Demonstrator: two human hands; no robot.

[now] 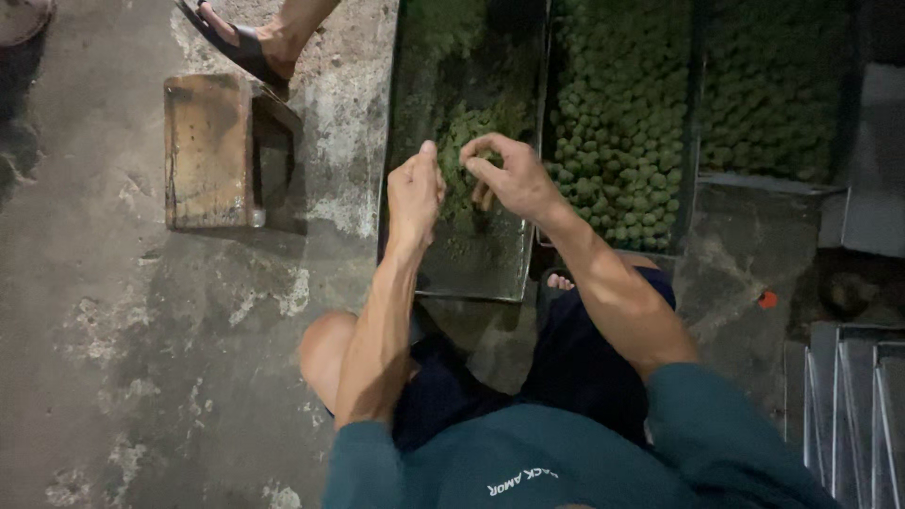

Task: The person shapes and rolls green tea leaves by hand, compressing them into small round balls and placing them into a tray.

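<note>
Teal sleeves and dark shorts fill the bottom centre of the frame. Above them, at upper centre, the left hand (415, 193) is curled nearly closed and the right hand (509, 179) pinches thumb to forefinger over a green dough heap (471, 127) in a metal tray (490, 269). Small green balls (617, 141) fill the tray just right. A wooden stool (207, 151) and a sandalled foot (250, 42) sit at upper left.

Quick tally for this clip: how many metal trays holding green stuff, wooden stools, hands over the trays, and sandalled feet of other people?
Metal trays with green material: 3 (near tray, middle tray, far-right tray)
Wooden stool: 1
Hands over the near tray: 2 (left hand, right hand)
Sandalled foot: 1
Total: 7
</note>
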